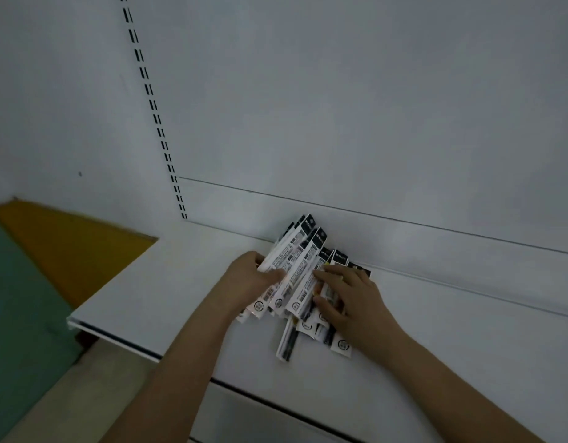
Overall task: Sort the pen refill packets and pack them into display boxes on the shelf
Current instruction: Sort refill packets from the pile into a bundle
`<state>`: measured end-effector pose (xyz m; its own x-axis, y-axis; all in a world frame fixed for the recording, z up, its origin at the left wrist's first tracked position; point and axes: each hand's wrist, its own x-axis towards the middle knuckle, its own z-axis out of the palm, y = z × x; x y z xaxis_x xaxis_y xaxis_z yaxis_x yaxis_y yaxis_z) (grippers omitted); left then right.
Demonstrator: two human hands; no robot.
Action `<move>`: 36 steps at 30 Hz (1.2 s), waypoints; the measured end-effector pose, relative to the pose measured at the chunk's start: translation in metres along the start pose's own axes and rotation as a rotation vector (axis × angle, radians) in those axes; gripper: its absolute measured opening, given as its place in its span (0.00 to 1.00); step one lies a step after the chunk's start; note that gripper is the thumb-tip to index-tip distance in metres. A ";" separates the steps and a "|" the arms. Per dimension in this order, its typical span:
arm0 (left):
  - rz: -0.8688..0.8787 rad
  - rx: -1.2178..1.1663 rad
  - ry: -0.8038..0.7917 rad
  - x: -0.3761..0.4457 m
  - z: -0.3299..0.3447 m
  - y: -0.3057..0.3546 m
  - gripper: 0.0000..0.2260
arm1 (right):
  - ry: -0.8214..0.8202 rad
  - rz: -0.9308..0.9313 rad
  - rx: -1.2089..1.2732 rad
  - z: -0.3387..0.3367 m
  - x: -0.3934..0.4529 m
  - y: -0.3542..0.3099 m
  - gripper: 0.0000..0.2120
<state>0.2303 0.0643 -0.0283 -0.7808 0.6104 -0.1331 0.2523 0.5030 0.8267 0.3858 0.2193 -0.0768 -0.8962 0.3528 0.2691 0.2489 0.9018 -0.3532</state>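
Two bare forearms enter from the bottom edge, nearest the camera, and reach forward onto a white metal shelf [154,282].

Left hand [247,278]: fingers and thumb curled round a fanned bundle of long, narrow white pen refill packets with black header ends [297,266]. Bundle is tilted, black ends pointing up and away toward the back panel, barcode ends toward the person.

Right hand [343,295]: lies palm down, fingers spread and fairly straight, pressing on a loose pile of similar white packets [311,327] lying flat on the shelf. Fingertips touch the right edge of the held bundle. Whether the thumb pinches a packet cannot be told.

Loose pile: packets overlap at differing angles; one clear-fronted packet showing dark refills [287,342] sticks out toward the front of the shelf, and another packet's end shows just below the right wrist. Black ends of further packets [340,259] rest near the shelf's rear edge.

White back panel [340,107]: stands behind the shelf, crossed by a thin horizontal seam; a slotted upright strip [154,113] runs down its left side.

Floor, lower left: an orange area [68,247] beside a green area [17,298], both blurred.
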 end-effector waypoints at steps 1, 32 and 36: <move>0.012 -0.026 0.029 -0.001 -0.003 -0.001 0.11 | 0.005 0.001 0.006 0.000 0.000 0.000 0.31; 0.504 -0.045 -0.009 -0.033 0.023 -0.008 0.19 | 0.510 0.215 1.206 -0.047 0.031 -0.052 0.08; 0.348 0.344 0.296 -0.019 0.026 -0.036 0.20 | 0.691 0.201 1.149 -0.052 0.025 -0.035 0.10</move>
<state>0.2513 0.0505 -0.0693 -0.7325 0.6034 0.3150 0.6564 0.5035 0.5619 0.3736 0.2101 -0.0108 -0.4308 0.8110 0.3960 -0.3966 0.2240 -0.8902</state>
